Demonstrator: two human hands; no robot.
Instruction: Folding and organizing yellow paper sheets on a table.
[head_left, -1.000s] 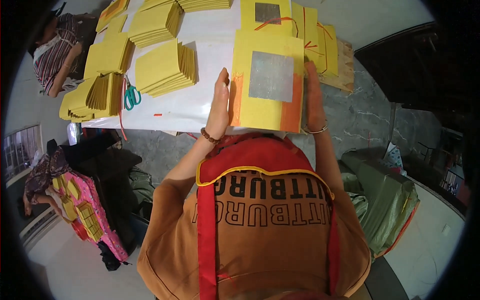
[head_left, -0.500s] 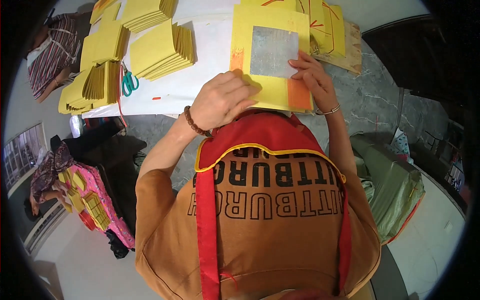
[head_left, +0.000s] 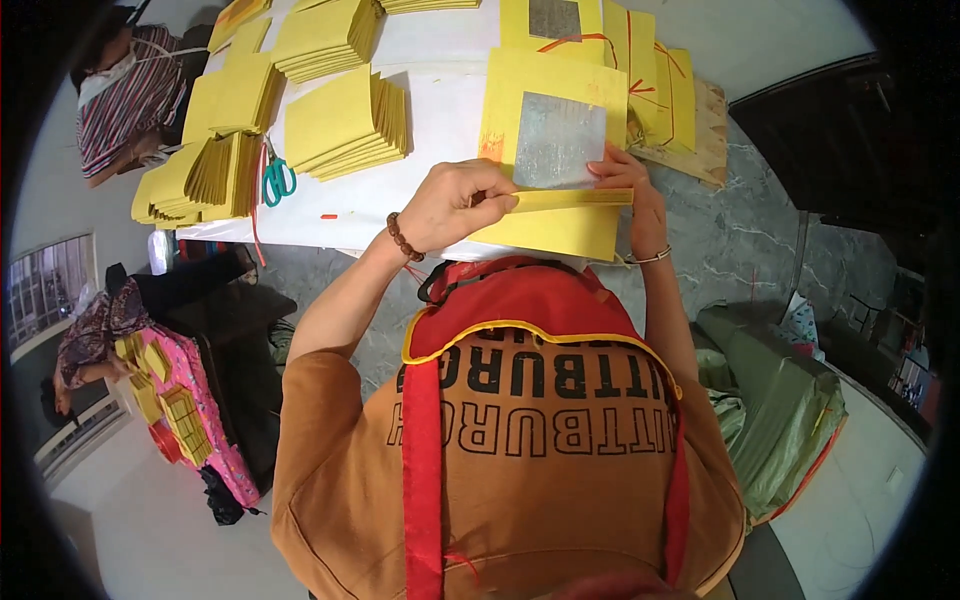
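Note:
A yellow paper sheet with a silver square and a smeared orange patch lies at the table's front edge. Its near edge is bent up into a narrow strip. My left hand is closed, thumb and fingers pinching the strip's left end. At the strip's right end, my right hand grips the sheet's side, fingertips beside the silver square; the strip partly hides its thumb. More yellow paper shows beneath the raised edge.
Fanned yellow paper stacks and green-handled scissors are on the white-covered table at left. Red-tied yellow bundles lie at far right. A person in stripes is at far left; a pink-covered table stands lower left.
The sheet's near edge has come up and folded away from me, covering the orange patch at its lower right. My left hand has moved from lying on the sheet to pinching that edge.

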